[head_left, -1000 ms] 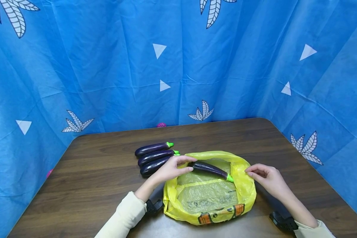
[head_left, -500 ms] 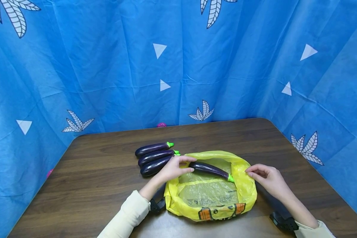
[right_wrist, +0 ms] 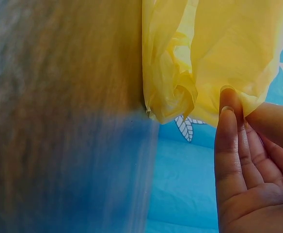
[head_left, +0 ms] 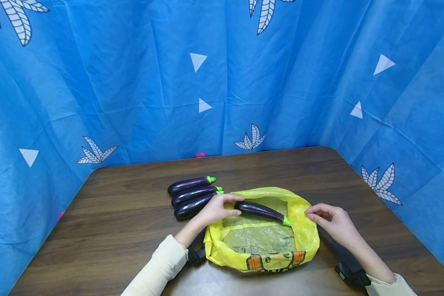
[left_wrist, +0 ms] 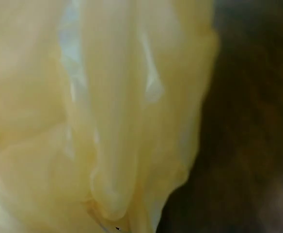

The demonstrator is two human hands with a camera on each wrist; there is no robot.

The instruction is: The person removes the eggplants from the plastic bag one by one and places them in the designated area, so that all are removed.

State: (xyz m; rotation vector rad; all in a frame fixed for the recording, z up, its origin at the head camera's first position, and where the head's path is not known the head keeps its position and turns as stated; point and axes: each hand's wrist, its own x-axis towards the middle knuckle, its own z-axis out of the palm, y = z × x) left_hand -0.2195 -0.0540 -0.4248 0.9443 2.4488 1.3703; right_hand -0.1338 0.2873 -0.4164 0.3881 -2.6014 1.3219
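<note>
A dark purple eggplant (head_left: 260, 210) with a green stem slants inside the mouth of a yellow plastic bag (head_left: 305, 230). My left hand (head_left: 220, 206) reaches over the bag's left rim, thumb and fingers on either side of the eggplant's blunt end. My right hand (head_left: 329, 220) pinches the bag's right rim between thumb and fingertips. In the right wrist view, the right hand (right_wrist: 253, 160) holds the yellow bag (right_wrist: 228, 53) from below. Folds of the yellow bag (left_wrist: 117, 97) fill most of the left wrist view, where the left hand is hidden.
Three more eggplants (head_left: 194, 193) lie side by side left of the bag, the nearest partly behind my left hand. Under everything is a brown wooden table (head_left: 114, 230). A blue patterned curtain (head_left: 163, 82) hangs behind and beside it.
The left forearm has shifted slightly right. The bag's front side has lifted a little, and the eggplant has edged slightly right. My right hand keeps its place on the rim.
</note>
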